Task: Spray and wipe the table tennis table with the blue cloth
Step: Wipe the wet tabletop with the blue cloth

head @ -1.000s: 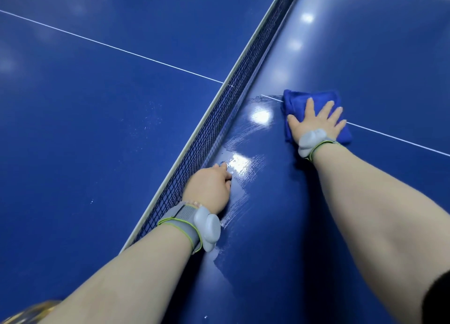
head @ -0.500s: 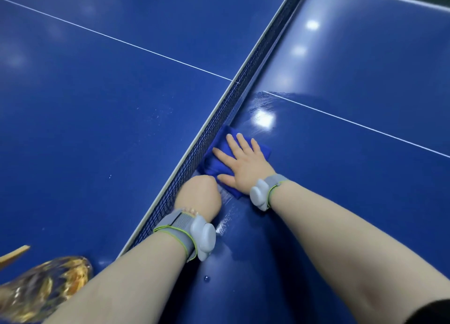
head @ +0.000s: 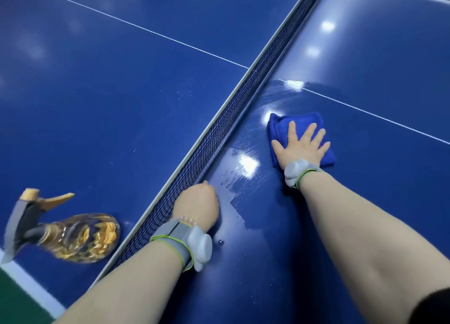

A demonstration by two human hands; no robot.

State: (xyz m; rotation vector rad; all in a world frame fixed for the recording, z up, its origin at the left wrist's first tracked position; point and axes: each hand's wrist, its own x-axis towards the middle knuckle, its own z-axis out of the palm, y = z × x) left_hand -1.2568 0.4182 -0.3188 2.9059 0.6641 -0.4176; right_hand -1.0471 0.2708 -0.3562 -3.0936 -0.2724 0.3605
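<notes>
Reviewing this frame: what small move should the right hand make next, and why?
Probably slide the blue cloth under the flat right hand toward the net, over the wet streaks shining between it and the left hand; that patch of table looks wet and smeared.

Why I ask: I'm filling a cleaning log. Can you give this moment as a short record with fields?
right hand: flat, fingers spread, pressing on the blue cloth
blue cloth: folded, on the table right of the net
left hand: fingers curled under, resting on the table at the net's foot, holding nothing visible
wet streaks: between the two hands, beside the net
spray bottle: amber, untouched, across the net near the table's edge
</notes>
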